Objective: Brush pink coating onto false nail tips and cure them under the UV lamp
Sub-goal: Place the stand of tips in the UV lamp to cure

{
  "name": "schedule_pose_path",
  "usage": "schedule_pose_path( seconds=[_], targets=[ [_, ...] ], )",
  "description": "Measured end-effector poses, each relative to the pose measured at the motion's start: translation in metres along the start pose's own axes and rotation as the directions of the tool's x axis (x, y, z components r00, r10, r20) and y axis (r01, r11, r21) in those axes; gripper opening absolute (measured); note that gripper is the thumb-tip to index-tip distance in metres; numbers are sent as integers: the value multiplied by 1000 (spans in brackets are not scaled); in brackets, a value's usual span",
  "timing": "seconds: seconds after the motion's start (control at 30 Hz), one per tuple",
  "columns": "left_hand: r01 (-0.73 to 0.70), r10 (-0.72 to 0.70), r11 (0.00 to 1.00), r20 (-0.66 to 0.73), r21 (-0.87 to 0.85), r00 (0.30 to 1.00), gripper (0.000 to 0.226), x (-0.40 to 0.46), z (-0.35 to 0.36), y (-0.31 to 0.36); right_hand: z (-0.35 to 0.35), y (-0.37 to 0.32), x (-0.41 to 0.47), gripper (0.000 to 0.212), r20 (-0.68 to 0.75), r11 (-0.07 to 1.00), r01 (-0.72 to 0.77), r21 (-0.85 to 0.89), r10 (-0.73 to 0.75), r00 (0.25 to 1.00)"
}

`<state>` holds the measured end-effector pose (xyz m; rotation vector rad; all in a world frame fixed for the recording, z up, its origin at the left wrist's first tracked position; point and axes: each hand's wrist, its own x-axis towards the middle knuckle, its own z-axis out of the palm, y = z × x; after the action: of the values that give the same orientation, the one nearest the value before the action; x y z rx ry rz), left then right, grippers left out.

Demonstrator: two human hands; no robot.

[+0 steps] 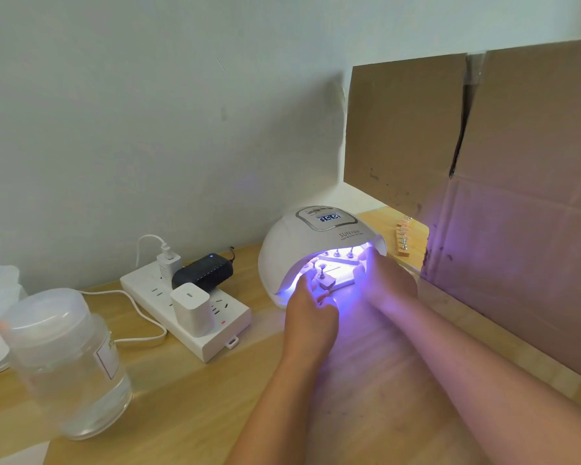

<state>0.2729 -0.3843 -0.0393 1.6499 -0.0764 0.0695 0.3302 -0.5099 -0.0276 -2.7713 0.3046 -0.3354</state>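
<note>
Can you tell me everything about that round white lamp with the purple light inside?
The white dome-shaped plastic UV lamp sits on the wooden table by the wall. A small lit digital display sits on top, with grey lettering below it. Its arched front opening glows violet, so it is switched on. Small nail tip stands sit inside. The left hand and right hand reach into the opening.

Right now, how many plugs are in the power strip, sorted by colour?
White: 2, a charger with a cable and a cube adapter
Black: 1, a brick adapter with a blue light
Total: 3 in the power strip
</note>
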Motion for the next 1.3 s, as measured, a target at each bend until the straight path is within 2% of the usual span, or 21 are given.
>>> schedule_pose_path(
  seconds=[0.07, 0.13, 0.2, 0.27, 0.37, 0.57, 0.7, 0.83, 0.97, 1.3],
  targets=[
    [1, -1, 1000, -14, -9, 1000, 57, 0, 0, 0, 4, 4, -9, 15, -63, 995, 57, 83, -52, 997],
    [-2, 2, 1000, -24, -11, 1000, 55, 0, 0, -1, 3, 5, -14, 7, -96, 981, 45, 188, -28, 995],
    [-10, 10, 1000, -23, -2, 1000, 53, 0, -1, 0, 0, 3, -10, 24, -60, 979, 9, 203, 4, 998],
    [-9, 9, 1000, -15, 2, 1000, 51, 0, -1, 1, -1, 1, -2, 38, 6, 992, -6, 126, 5, 1000],
    [-17, 17, 1000, 5, 13, 1000, 44, 0, 0, 1, 1, -2, 6, 32, 1, 992, -17, 122, 17, 1000],
    [-29, 25, 993, 41, 116, 999, 37, 5, -1, -3, -6, 20, -14, 15, -129, 971, 24, 238, 7, 992],
    [-18, 8, 991, 77, 131, 997, 42, 7, 0, -4, -21, 43, -42, 20, -199, 954, 66, 292, -7, 980],
    [-19, -4, 976, 101, 217, 995, 34, 7, 1, -6, -33, 69, -71, 18, -306, 928, 85, 361, 31, 952],
    [-34, 16, 977, 86, 210, 996, 33, 6, 2, -6, -36, 82, -83, 16, -369, 951, 55, 304, 65, 927],
    [-46, 33, 988, 83, 149, 996, 38, 5, -1, -2, -25, 58, -65, 32, -257, 992, -123, -9, 117, 959]
  ],
)
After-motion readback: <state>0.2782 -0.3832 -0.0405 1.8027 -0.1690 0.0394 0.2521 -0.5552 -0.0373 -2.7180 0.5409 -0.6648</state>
